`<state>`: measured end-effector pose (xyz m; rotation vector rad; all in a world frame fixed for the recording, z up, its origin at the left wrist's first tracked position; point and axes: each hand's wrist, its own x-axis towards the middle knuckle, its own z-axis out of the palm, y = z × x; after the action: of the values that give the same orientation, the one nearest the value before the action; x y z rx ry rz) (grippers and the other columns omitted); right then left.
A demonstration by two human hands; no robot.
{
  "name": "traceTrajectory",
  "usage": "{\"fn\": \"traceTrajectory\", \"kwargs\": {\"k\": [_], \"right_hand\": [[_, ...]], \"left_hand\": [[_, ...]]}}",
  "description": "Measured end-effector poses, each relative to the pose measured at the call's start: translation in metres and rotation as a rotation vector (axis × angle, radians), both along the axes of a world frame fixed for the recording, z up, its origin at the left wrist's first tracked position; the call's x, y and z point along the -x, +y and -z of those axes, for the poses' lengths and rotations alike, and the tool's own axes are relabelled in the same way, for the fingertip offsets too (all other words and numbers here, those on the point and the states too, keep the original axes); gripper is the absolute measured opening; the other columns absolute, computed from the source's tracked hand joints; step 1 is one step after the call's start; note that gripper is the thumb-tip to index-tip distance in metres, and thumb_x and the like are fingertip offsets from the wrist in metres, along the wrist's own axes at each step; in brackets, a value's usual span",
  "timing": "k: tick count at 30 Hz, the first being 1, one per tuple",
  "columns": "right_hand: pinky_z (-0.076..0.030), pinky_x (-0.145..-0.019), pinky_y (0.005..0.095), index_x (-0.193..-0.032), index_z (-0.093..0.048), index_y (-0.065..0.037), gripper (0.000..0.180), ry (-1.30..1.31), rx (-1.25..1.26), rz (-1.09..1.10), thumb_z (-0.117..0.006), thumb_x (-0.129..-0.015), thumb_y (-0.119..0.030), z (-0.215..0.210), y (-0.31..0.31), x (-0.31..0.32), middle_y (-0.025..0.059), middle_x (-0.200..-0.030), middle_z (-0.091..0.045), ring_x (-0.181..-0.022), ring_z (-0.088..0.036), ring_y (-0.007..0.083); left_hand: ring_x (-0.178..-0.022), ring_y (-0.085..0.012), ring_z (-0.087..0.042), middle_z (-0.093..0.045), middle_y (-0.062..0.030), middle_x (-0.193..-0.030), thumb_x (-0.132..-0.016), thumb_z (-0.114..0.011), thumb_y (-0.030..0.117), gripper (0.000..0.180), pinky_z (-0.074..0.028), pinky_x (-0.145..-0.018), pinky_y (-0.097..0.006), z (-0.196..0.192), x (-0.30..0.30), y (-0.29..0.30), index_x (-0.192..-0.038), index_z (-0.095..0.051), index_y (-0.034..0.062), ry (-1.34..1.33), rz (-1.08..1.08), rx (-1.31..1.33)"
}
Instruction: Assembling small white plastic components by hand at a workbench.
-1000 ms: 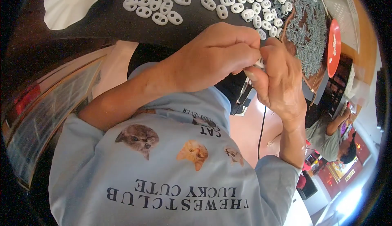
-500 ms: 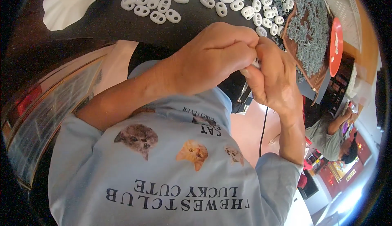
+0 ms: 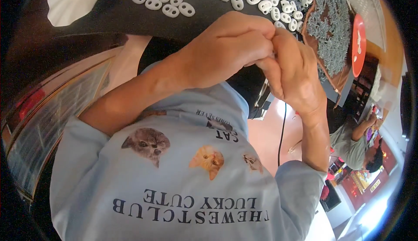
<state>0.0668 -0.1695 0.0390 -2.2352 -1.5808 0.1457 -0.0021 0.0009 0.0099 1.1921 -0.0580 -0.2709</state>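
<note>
My left hand (image 3: 246,38) and my right hand (image 3: 298,69) meet in front of my body, near the table's front edge. Both are closed, fingertips pressed together. What they pinch is hidden now; half a second ago a bit of a small white plastic piece showed between them, at the right fingers. Beyond my hands lie many white oval plastic pieces (image 3: 187,9), each with two holes. To the right, a brown-edged tray (image 3: 310,21) holds a heap of small grey plastic parts (image 3: 331,36).
The dark table (image 3: 126,21) has a wavy white sheet (image 3: 72,1) at its far left. A red oval dish (image 3: 358,45) with small white bits stands right of the grey heap. Another person (image 3: 355,145) sits off to the right. A black cable (image 3: 282,132) hangs below my right hand.
Both hands have shifted slightly away from me, still together. The bit of white between the fingers is now covered.
</note>
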Motion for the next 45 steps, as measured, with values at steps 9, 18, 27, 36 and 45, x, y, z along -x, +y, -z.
{"fn": "traceTrajectory", "kwargs": {"k": [9,18,27,36,45], "right_hand": [[-0.035,-0.055,0.0280,-0.087,-0.053,0.000,0.032,0.852,-0.055,0.308,-0.045,-0.096,-0.030,-0.021,-0.013,-0.008,0.0036,-0.065,-0.044,-0.061,-0.041,0.0133],[-0.036,-0.056,0.0243,-0.086,-0.054,0.000,0.019,0.902,-0.172,0.469,-0.050,-0.094,-0.016,-0.014,-0.012,-0.002,0.0019,-0.067,-0.046,-0.064,-0.041,0.0075],[-0.026,-0.047,0.0170,-0.087,-0.058,-0.004,0.020,0.384,-0.436,0.830,-0.053,-0.094,-0.022,-0.025,-0.046,-0.040,-0.0068,-0.064,-0.044,-0.054,-0.036,0.0011],[-0.034,-0.050,0.0260,-0.079,-0.061,0.004,0.042,-0.198,-0.021,0.915,-0.052,-0.093,-0.034,-0.013,-0.169,-0.176,0.0015,-0.059,-0.048,-0.056,-0.042,0.0063],[-0.040,-0.061,0.0248,-0.096,-0.057,0.003,0.022,0.076,-0.012,0.514,-0.053,-0.093,-0.019,-0.033,-0.019,-0.108,0.0050,-0.073,-0.054,-0.069,-0.048,0.0070]], "left_hand": [[-0.059,-0.0042,-0.040,-0.046,0.0032,-0.065,-0.088,-0.047,0.020,0.021,-0.031,-0.052,-0.021,0.006,0.000,-0.002,-0.074,-0.052,0.0049,-0.050,-0.010,-0.031],[-0.058,-0.0030,-0.044,-0.052,0.0020,-0.070,-0.090,-0.052,0.017,0.014,-0.036,-0.052,-0.018,0.010,-0.003,-0.014,-0.087,-0.055,0.0040,-0.058,-0.115,0.066],[-0.059,-0.0024,-0.043,-0.051,0.0024,-0.071,-0.085,-0.053,0.010,0.005,-0.035,-0.051,-0.018,0.007,-0.003,-0.013,-0.084,-0.053,0.0048,-0.044,-0.112,-0.039],[-0.063,-0.0011,-0.043,-0.050,0.0035,-0.070,-0.088,-0.056,0.010,0.011,-0.036,-0.054,-0.019,-0.006,-0.004,-0.008,-0.083,-0.053,0.0008,0.053,-0.028,0.001],[-0.054,-0.0015,-0.037,-0.046,0.0040,-0.059,-0.086,-0.058,0.012,0.016,-0.029,-0.045,-0.023,0.011,-0.003,-0.013,-0.076,-0.053,0.0005,-0.080,-0.106,-0.094]]}}
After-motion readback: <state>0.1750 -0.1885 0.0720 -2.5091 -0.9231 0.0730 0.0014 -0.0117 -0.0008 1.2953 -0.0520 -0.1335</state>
